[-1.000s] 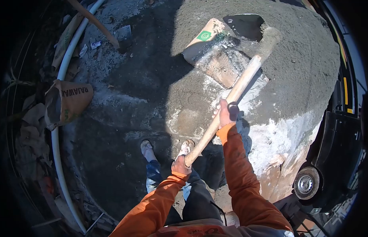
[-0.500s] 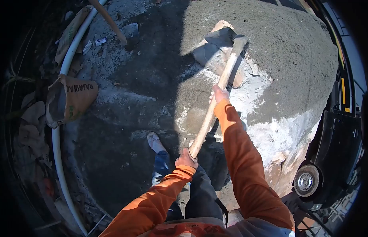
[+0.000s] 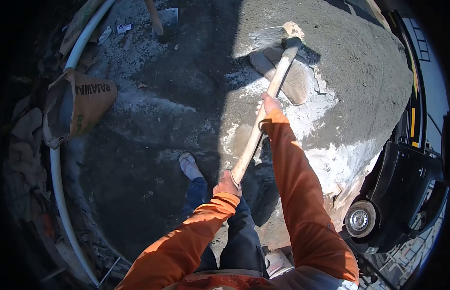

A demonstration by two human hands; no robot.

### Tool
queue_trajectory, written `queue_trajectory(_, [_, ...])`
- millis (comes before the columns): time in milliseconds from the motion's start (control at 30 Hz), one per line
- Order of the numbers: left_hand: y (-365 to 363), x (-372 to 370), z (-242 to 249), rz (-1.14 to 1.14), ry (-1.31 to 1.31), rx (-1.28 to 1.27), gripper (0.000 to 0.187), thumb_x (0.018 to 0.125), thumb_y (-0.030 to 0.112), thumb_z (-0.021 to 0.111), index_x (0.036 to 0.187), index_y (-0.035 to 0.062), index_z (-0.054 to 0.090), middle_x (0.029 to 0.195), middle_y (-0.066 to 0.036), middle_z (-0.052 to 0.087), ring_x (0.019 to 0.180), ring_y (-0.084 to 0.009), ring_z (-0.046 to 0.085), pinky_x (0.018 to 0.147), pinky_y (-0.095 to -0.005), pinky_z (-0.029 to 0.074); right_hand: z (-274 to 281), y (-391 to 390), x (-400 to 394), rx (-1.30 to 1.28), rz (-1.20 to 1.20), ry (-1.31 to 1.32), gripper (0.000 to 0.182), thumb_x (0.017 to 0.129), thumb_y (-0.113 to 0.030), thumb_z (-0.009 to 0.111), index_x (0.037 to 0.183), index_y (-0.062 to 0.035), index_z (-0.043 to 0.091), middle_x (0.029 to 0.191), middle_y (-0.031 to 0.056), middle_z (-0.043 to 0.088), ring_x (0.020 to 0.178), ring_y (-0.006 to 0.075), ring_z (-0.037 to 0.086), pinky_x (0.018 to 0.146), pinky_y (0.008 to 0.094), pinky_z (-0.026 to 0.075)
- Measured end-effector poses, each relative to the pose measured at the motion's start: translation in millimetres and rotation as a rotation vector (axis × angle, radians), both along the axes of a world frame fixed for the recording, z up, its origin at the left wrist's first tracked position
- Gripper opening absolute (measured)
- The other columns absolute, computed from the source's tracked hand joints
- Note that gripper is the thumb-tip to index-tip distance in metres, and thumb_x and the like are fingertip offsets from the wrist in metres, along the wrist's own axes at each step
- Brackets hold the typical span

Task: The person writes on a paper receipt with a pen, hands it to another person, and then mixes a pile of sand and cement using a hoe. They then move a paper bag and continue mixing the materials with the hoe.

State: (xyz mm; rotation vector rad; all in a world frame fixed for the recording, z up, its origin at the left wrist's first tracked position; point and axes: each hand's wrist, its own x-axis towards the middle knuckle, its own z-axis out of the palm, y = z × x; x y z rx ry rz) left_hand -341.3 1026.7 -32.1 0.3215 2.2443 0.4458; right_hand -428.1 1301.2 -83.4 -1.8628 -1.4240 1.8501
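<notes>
A hoe with a long wooden handle (image 3: 250, 147) runs diagonally in front of me. My left hand (image 3: 228, 183) is closed round the handle's near end. Further up, my right hand (image 3: 269, 104) is wrapped round it at about mid-length. The hoe's metal blade (image 3: 267, 37) lies at the far end, over the grey mound. Just below the hoe head is a dusty, brownish, flattened piece (image 3: 296, 83), perhaps bag paper, amid pale powder (image 3: 302, 118). Whether the blade touches the mound cannot be made out.
An open brown paper bag (image 3: 96, 96) rests at the left beside a long white pipe (image 3: 60, 188). Another hoe (image 3: 167, 23) lies at the upper left. To the right stands a black vehicle (image 3: 399, 179). A sandalled foot (image 3: 190, 165) is on the mound.
The hoe's blade has shifted slightly away from me and tilted, uncovering more of the brownish piece. Both hands keep their grip. The view has shifted a little.
</notes>
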Motion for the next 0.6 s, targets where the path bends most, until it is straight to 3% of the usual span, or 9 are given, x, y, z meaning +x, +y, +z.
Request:
queue_trajectory(100, [-29,8,6,-0.053,-0.042,-0.025,0.037,0.064,0.020,0.068,0.091,0.0101,0.045,0.088,-0.014,0.057,0.080,-0.0325,0.061,0.068,-0.0408,0.048,-19,-23,24,-0.110,-0.074,0.070,0.028,0.074,-0.027,0.058,0.086,-0.0019,0.053,0.063,0.0091,0.050,0.046,0.0204,0.050,0.041,0.0356,0.045])
queue_trajectory(267, [-70,55,18,-0.011,0.008,0.134,0.032,0.066,0.019,0.065,0.090,0.0063,0.048,0.079,-0.015,0.057,0.068,-0.0363,0.058,0.061,-0.0438,0.047,18,-56,49,-0.193,-0.096,0.054,0.021,0.074,-0.021,0.060,0.084,-0.0047,0.051,0.062,0.0070,0.048,0.044,0.0191,0.050,0.038,0.0342,0.044])
queue_trajectory(333, [-82,65,5,-0.027,-0.037,0.110,0.032,0.066,0.019,0.065,0.090,0.0063,0.048,0.077,-0.015,0.057,0.067,-0.0370,0.057,0.060,-0.0441,0.047,56,-81,45,0.008,-0.121,-0.031,0.018,0.074,-0.018,0.060,0.082,-0.0057,0.050,0.061,0.0069,0.048,0.041,0.0191,0.048,0.036,0.0341,0.044])
queue_trajectory(400, [-76,55,-9,0.079,0.152,0.408,0.033,0.065,0.019,0.066,0.090,0.0069,0.049,0.077,-0.015,0.058,0.066,-0.0364,0.058,0.059,-0.0446,0.047,70,-69,34,0.042,-0.163,0.033,0.019,0.073,-0.017,0.061,0.082,-0.0050,0.049,0.061,0.0075,0.049,0.040,0.0191,0.048,0.035,0.0337,0.044])
queue_trajectory(500, [-32,7,-6,0.027,0.147,0.293,0.037,0.064,0.017,0.067,0.094,0.0086,0.047,0.082,-0.013,0.057,0.073,-0.0337,0.059,0.066,-0.0414,0.046,87,-34,-1,0.101,-0.142,0.118,0.022,0.075,-0.024,0.060,0.078,-0.0042,0.050,0.058,0.0047,0.047,0.043,0.0167,0.048,0.039,0.0285,0.043])
queue_trajectory(600, [-11,-4,2,0.062,0.051,0.133,0.033,0.066,0.016,0.066,0.092,0.0103,0.046,0.084,-0.015,0.059,0.074,-0.0357,0.059,0.067,-0.0438,0.047,42,-7,-17,0.101,-0.014,0.041,0.026,0.075,-0.029,0.058,0.077,-0.0043,0.050,0.059,0.0041,0.048,0.043,0.0151,0.048,0.039,0.0301,0.042])
